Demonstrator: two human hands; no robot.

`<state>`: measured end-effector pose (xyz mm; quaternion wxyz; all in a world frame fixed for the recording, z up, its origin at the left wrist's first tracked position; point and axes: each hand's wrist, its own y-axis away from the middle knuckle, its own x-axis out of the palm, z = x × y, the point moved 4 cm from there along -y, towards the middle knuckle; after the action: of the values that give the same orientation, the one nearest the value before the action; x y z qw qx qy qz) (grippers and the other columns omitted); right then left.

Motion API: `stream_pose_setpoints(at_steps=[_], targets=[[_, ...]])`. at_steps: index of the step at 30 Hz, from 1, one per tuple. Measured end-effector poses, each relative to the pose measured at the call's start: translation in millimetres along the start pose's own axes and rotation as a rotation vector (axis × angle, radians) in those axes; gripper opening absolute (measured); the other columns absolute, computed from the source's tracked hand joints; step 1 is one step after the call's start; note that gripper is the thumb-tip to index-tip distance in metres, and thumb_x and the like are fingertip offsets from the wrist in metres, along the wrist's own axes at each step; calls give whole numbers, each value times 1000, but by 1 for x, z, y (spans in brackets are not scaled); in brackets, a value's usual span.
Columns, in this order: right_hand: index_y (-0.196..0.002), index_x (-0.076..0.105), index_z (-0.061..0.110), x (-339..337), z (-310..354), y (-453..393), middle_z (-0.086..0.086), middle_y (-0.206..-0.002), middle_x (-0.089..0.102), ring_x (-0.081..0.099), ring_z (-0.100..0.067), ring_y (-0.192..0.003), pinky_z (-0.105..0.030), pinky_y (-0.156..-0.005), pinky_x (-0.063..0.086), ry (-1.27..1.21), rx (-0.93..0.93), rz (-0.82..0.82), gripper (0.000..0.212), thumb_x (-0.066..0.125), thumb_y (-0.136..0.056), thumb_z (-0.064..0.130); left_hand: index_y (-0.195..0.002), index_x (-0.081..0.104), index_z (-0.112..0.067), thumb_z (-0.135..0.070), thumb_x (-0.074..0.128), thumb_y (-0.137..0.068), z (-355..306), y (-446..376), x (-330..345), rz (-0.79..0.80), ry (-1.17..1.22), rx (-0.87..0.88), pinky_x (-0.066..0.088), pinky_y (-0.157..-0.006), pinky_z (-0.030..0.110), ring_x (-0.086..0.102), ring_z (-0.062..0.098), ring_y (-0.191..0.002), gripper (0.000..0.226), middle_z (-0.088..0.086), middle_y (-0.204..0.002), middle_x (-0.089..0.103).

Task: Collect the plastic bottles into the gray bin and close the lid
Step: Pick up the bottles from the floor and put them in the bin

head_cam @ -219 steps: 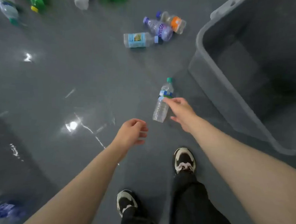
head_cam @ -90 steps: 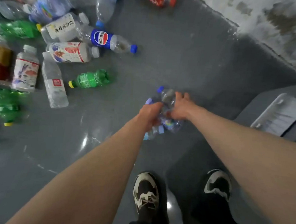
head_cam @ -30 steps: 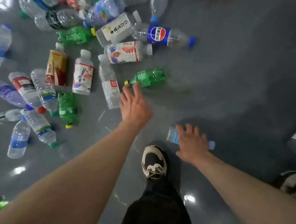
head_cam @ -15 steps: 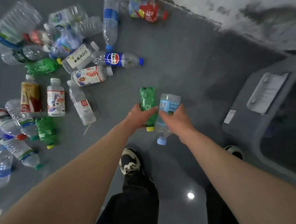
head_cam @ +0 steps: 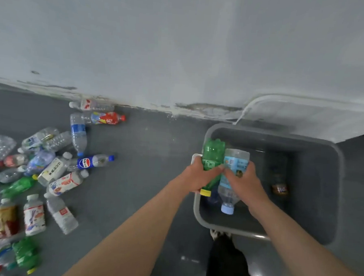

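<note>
My left hand (head_cam: 198, 177) grips a green bottle (head_cam: 212, 155) with a yellow cap, cap pointing toward me. My right hand (head_cam: 243, 181) grips a clear bottle with a light blue label (head_cam: 234, 163) and a pale blue cap. Both bottles hang side by side over the left part of the open gray bin (head_cam: 311, 233). A dark bottle with a brown label (head_cam: 279, 186) lies inside the bin on its right side. Several more bottles (head_cam: 54, 173) lie scattered on the floor at the left. The bin's lid is not clearly in view.
A pale wall (head_cam: 181, 53) meets the dark gray floor (head_cam: 146, 157) just behind the bin, and a white hose or cable (head_cam: 248, 107) runs along it. My shoe (head_cam: 219, 234) and dark trouser leg stand at the bin's near edge.
Both hands carried the green and the blue-labelled bottle to the right, from above the floor to above the open bin. The view swung up toward the wall.
</note>
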<state>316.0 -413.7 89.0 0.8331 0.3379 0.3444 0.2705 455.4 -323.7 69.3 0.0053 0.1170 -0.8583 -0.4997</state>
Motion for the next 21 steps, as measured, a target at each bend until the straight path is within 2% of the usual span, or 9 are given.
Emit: stream_pose_setpoints(at_steps=[3, 5, 7, 10, 12, 14, 16, 19, 21], targets=[[-143, 31, 22, -39, -14, -17, -3, -117, 58, 64, -15, -90, -31, -65, 53, 18, 49, -39, 65, 69, -92, 35, -151, 23, -21, -76, 59, -75, -15, -16, 42, 34, -60, -77, 60, -89, 46, 65, 29, -114, 100, 9, -135, 60], [-147, 31, 21, -53, -20, -26, -9, -131, 54, 63, -24, -103, -36, -73, 56, 48, 64, -85, 69, 70, -91, 32, -157, 8, -21, -70, 53, -85, -19, -23, 58, 46, -89, -119, 58, -93, 48, 63, 29, -107, 98, 11, -134, 57], [-151, 29, 19, -51, -22, -33, -12, -141, 48, 60, -29, -114, -36, -77, 56, 144, 56, -102, 77, 70, -88, 35, -157, 10, -21, -60, 48, -94, -16, -30, 61, 22, -86, -114, 60, -90, 46, 62, 26, -93, 83, 10, -124, 57], [-144, 38, 22, -23, -10, -36, -11, -136, 51, 60, -28, -112, -42, -82, 58, 238, -4, -46, 78, 65, -77, 50, -151, 25, -18, -51, 51, -94, -7, -33, 40, -46, 25, -96, 55, -98, 50, 60, 34, -116, 71, 13, -137, 56], [-140, 42, 25, 16, 8, -31, -9, -135, 52, 58, -25, -114, -48, -96, 53, 294, -56, 16, 68, 66, -80, 45, -144, 33, -16, -45, 51, -93, 13, -27, 5, -98, 82, -95, 55, -97, 50, 62, 36, -116, 61, 16, -134, 58], [-144, 42, 18, 71, 27, -25, -11, -138, 49, 55, -24, -116, -36, -98, 45, 369, -100, 69, 62, 67, -89, 32, -137, 41, -15, -40, 50, -95, 53, -21, -45, -186, 133, -126, 59, -91, 49, 68, 36, -109, 49, 16, -125, 63], [-143, 44, 15, 127, 45, -17, -11, -139, 49, 55, -24, -116, -29, -97, 40, 435, -142, 117, 58, 65, -91, 30, -135, 46, -13, -36, 53, -97, 102, -16, -99, -286, 215, -185, 61, -87, 50, 71, 36, -100, 45, 18, -121, 67], [-139, 48, 15, 226, 70, -9, -12, -134, 50, 56, -27, -119, -36, -108, 40, 509, -232, 182, 55, 66, -90, 31, -135, 49, -15, -32, 56, -91, 182, -9, -194, -403, 368, -306, 63, -82, 50, 66, 31, -79, 48, 17, -126, 65], [-140, 47, 14, 298, 82, -5, -13, -133, 49, 50, -28, -125, -35, -111, 35, 601, -304, 250, 56, 65, -90, 32, -135, 50, -16, -30, 56, -88, 236, 8, -255, -472, 391, -384, 63, -83, 48, 65, 28, -84, 49, 17, -129, 62]])
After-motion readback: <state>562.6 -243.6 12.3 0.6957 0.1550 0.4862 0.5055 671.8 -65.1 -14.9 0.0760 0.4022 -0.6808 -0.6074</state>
